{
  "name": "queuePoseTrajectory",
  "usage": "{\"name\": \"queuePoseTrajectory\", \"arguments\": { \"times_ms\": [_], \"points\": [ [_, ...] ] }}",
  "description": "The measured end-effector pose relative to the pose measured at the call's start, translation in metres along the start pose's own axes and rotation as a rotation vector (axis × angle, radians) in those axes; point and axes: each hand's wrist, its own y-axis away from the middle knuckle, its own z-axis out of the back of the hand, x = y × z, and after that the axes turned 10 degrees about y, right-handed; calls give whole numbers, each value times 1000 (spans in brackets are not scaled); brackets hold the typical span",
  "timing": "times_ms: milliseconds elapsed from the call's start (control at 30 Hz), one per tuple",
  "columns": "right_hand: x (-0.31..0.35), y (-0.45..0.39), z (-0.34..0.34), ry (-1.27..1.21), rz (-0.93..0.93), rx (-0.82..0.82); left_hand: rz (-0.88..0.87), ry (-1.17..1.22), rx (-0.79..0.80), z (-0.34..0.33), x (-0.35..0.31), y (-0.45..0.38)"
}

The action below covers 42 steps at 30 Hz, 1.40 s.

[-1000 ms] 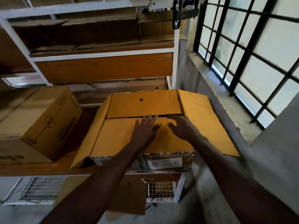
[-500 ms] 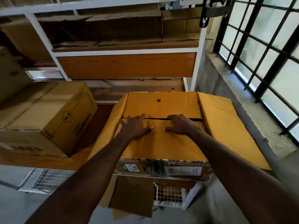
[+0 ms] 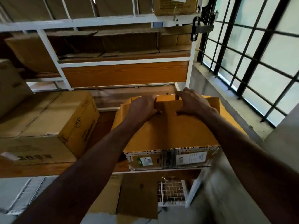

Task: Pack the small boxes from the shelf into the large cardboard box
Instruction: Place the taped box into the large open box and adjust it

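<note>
Head view: sitting on the wooden shelf (image 3: pixel 40 168) at its right end, the large cardboard box (image 3: pixel 169 135), long axis running left to right, labelled near face turned toward the camera. Gripping the far edge of the near top flap (image 3: pixel 166 109), both hands: left hand (image 3: pixel 142 109) with fingers curled over the flap's far edge left of centre, right hand (image 3: pixel 191 102) pinching the same edge just right of it, thumbs on the near side. Flap tilting up toward the camera, hiding the box's inside, so contents not readable. Hanging out to the left and right, the side flaps.

Standing just left on the same shelf, apart from the large box, a closed printed carton (image 3: pixel 53 125), turned at an angle with one corner pointing near-right. Lying on the shelf level above, flattened cardboard (image 3: pixel 113 44). Perching on the top level at far right, a small brown box (image 3: pixel 175 5). Running down the right side, a barred window (image 3: pixel 252 59) over a concrete sill. Showing below the shelf, a white wire basket (image 3: pixel 172 193) and loose cardboard sheets (image 3: pixel 137 196).
</note>
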Motion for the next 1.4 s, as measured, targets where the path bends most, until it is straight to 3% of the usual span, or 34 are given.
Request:
{"name": "queuePoseTrajectory", "arguments": {
  "times_ms": [267,367,500,667,867,1167,1400],
  "points": [
    [31,85,41,70,-22,51,-41,-42,24,46,-52,82],
    [39,114,42,85,45,163,-47,-39,79,43,-70,125],
    [53,146,26,79,78,297,-62,-44,115,27,-79,172],
    [55,185,-6,120,130,275,-72,33,96,2,-80,218],
    [57,234,-67,99,161,363,43,16,326,-46,-73,262],
    [51,264,-164,3,122,341,170,106,418,-122,-37,303],
    [26,234,-188,-51,87,191,290,42,275,-140,-24,277]
  ]
}}
